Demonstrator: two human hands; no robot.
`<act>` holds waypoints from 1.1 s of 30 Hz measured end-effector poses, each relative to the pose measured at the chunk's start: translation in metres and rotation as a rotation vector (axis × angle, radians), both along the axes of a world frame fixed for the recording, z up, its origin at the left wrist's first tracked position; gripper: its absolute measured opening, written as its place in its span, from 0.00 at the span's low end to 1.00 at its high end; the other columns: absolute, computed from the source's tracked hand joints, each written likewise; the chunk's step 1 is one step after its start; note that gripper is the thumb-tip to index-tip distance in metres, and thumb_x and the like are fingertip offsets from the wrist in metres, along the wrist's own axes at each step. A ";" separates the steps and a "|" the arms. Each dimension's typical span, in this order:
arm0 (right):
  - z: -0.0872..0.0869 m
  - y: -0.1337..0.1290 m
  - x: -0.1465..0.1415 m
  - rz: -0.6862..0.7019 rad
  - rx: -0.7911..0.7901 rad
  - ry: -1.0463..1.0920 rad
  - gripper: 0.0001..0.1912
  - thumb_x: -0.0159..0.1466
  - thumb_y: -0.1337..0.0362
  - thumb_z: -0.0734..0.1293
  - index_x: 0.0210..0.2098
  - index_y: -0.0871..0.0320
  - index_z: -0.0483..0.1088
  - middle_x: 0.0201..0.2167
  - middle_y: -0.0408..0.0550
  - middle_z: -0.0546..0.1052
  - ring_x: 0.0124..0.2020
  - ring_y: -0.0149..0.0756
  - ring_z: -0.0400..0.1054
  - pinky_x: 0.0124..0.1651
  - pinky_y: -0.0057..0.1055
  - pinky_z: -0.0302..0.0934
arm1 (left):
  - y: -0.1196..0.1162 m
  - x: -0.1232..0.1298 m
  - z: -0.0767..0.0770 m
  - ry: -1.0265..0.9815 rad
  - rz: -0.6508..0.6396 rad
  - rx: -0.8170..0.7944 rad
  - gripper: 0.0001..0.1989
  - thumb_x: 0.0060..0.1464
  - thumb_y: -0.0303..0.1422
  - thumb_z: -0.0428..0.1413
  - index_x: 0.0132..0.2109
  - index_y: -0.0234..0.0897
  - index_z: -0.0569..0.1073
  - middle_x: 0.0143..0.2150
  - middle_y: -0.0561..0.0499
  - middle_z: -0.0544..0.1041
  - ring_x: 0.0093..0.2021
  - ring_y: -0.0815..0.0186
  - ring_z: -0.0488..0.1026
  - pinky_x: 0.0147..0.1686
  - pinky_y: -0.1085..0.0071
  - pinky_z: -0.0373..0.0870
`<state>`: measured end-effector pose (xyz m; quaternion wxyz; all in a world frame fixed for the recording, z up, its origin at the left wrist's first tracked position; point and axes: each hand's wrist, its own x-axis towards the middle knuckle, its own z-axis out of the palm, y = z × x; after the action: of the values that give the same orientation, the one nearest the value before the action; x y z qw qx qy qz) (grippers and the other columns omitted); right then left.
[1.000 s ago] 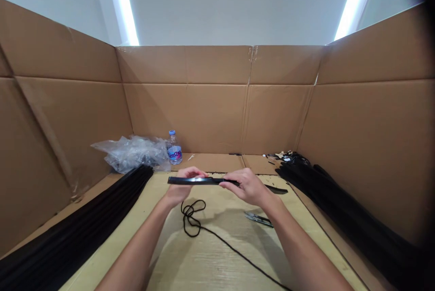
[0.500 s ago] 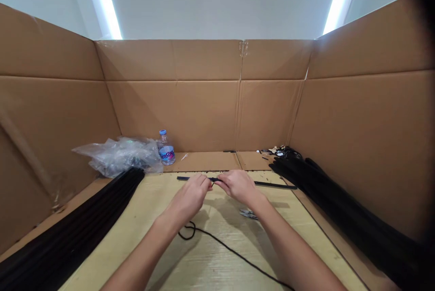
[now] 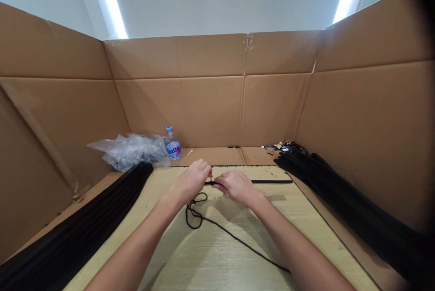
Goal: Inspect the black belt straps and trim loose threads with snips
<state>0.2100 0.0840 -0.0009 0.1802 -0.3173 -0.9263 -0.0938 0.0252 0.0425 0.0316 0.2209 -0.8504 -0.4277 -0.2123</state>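
A narrow black strip (image 3: 272, 181) lies crosswise near the far edge of the yellowish board. My right hand (image 3: 236, 185) is closed on it near its middle, thumb and fingers pinched together. Just left of that, my left hand (image 3: 194, 178) is raised a little over the strip, its fingertips pinching a short upright length of black cord that rises from the strip. Loose black cord (image 3: 234, 236) lies in loops below the hands and runs down to the right, passing under my right forearm. The strip's left end is hidden behind my left hand.
Bundles of long black strips lie at the left (image 3: 102, 211) and right (image 3: 333, 200). A water bottle (image 3: 174, 148) stands beside crumpled clear plastic bags (image 3: 132, 151) at the back left. Small scraps (image 3: 288, 148) lie back right. Cardboard walls (image 3: 180, 109) enclose the board (image 3: 217, 264).
My left hand has risen slightly, drawing the pinched cord up from the strip. The loose cord's loops have shifted and grown. The snips seen before are now out of sight near my right forearm.
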 end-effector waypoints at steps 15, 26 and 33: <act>0.005 -0.004 0.003 -0.013 0.106 0.055 0.20 0.68 0.53 0.57 0.56 0.52 0.65 0.33 0.51 0.79 0.34 0.37 0.72 0.33 0.26 0.55 | 0.017 0.000 0.011 -0.324 0.077 -0.302 0.07 0.53 0.24 0.54 0.30 0.32 0.77 0.28 0.48 0.77 0.27 0.69 0.69 0.27 0.77 0.57; 0.004 0.013 0.020 0.120 0.159 0.239 0.16 0.69 0.57 0.57 0.48 0.56 0.71 0.32 0.48 0.79 0.32 0.35 0.73 0.33 0.25 0.58 | 0.019 -0.075 0.037 -0.736 0.107 -0.671 0.14 0.47 0.40 0.60 0.28 0.31 0.75 0.25 0.52 0.75 0.27 0.71 0.68 0.30 0.76 0.60; 0.016 0.001 0.021 0.343 0.355 0.462 0.10 0.67 0.63 0.62 0.45 0.59 0.70 0.34 0.48 0.79 0.32 0.33 0.73 0.35 0.26 0.60 | 0.010 -0.048 0.006 -1.063 -0.194 -0.788 0.18 0.46 0.37 0.62 0.44 0.34 0.73 0.45 0.46 0.76 0.46 0.64 0.72 0.48 0.68 0.67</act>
<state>0.2305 0.0847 0.0148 0.4510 -0.1333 -0.8701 -0.1475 -0.0232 0.0522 0.0377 -0.3673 -0.6819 -0.4455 -0.4491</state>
